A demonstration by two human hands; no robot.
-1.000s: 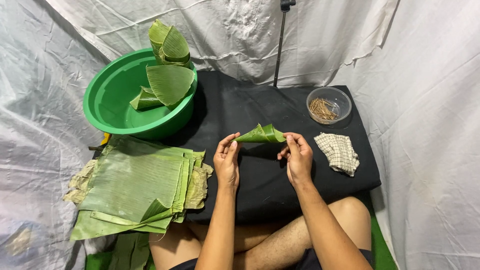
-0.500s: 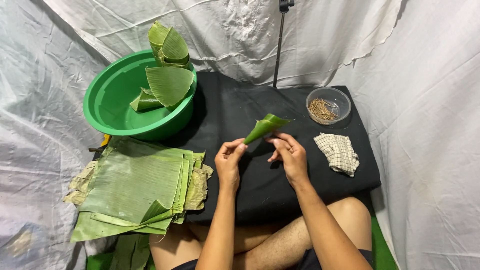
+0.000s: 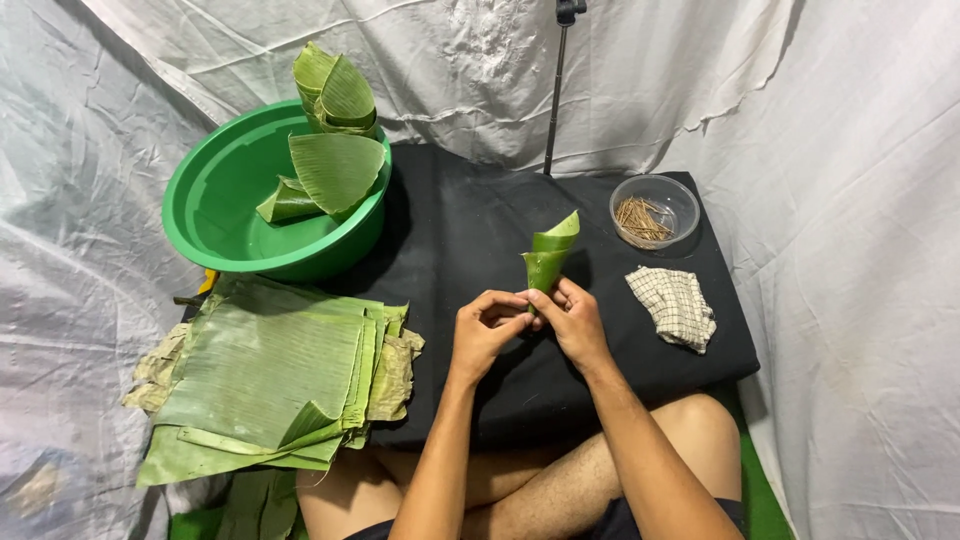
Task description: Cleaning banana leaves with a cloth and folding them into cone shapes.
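Note:
Both hands hold a small green banana-leaf cone [image 3: 549, 257] by its lower tip, its open end pointing up over the black cloth. My left hand [image 3: 487, 327] pinches the tip from the left, and my right hand [image 3: 570, 318] grips it from the right. A stack of flat banana leaves [image 3: 268, 372] lies to the left of my left arm. A green plastic basin [image 3: 224, 222] at the back left contains several folded leaf cones [image 3: 335, 160].
A clear bowl of thin brown sticks [image 3: 648, 212] stands at the back right on the black cloth [image 3: 470, 225]. A checked rag [image 3: 675, 306] lies in front of it. A black stand pole [image 3: 556, 95] rises behind. White sheeting surrounds everything.
The leaf piece went from lying nearly level between my hands to standing upright as a cone. My hands moved closer together at its lower tip.

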